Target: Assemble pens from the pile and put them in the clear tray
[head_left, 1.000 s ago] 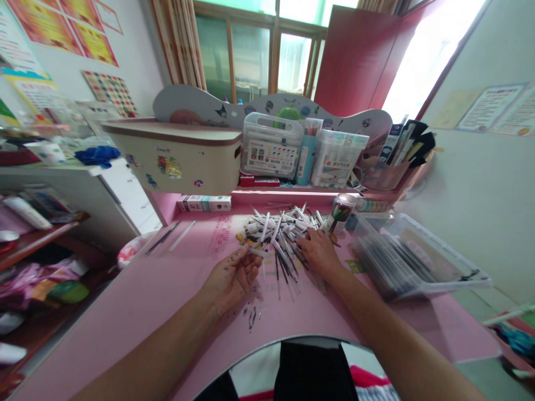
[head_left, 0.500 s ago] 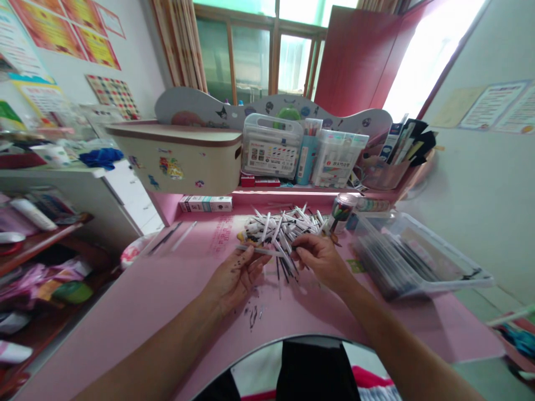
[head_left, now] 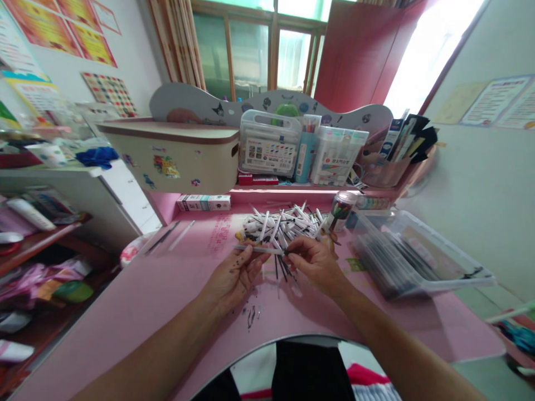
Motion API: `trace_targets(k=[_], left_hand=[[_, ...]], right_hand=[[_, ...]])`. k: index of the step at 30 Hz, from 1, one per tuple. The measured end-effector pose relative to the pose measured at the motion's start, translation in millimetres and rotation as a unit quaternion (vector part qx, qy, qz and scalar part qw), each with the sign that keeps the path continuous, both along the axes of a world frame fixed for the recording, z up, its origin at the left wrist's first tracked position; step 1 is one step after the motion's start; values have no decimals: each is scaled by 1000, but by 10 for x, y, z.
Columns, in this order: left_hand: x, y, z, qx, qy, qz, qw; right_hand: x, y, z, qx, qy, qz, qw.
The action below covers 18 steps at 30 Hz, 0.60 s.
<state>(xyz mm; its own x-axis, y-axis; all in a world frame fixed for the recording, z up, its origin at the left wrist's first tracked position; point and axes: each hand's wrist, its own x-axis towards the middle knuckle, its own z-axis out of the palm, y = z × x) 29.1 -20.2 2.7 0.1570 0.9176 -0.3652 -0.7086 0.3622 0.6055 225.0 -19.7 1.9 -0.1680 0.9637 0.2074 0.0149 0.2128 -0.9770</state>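
Observation:
A slim white pen barrel (head_left: 261, 250) lies across the fingers of my left hand (head_left: 234, 278), pinched between thumb and fingers, with dark ink-like smudges on the skin. At the barrel's right end, the thumb and forefinger of my right hand (head_left: 320, 264) are closed on a small dark piece that I cannot make out clearly. Behind both hands spreads a heap of white pen parts (head_left: 288, 223). Several thin black sticks (head_left: 281, 267) poke out of it toward me. Small dark bits (head_left: 251, 316) lie on the pink desk (head_left: 175, 312) below my left hand.
To the right stands a clear plastic bin (head_left: 451, 278) with dark thin items inside. A clear jar (head_left: 343, 206) sits behind the heap. Two thin sticks (head_left: 181, 235) and a long box (head_left: 203, 203) lie at left. A shelf at the back holds a lidded cream box (head_left: 179, 161) and marker cases (head_left: 270, 147).
My right hand has moved left and now meets the right end of the pen barrel; before, a gap showed between them. My left hand stays nearly in place. The view has shifted slightly.

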Motion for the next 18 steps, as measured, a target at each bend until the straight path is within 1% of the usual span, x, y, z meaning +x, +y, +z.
trace_targets(k=[4,8,14,18], left_hand=[[8,-6,4,-5,0,9,1000],[6,-4,-11,-5,-7,-3,1000],[7,-13,-13,5,-1,-22,1000],[4,-12,-20,4,-4,-14,1000]], right_hand=[[-1,3,-23,22,-28,-9,999],[2,3,-34,34,-37,-15,999],[0,7,-57,19,-16,-17,1000],[0,-17,-50,15,-44,-30,998]])
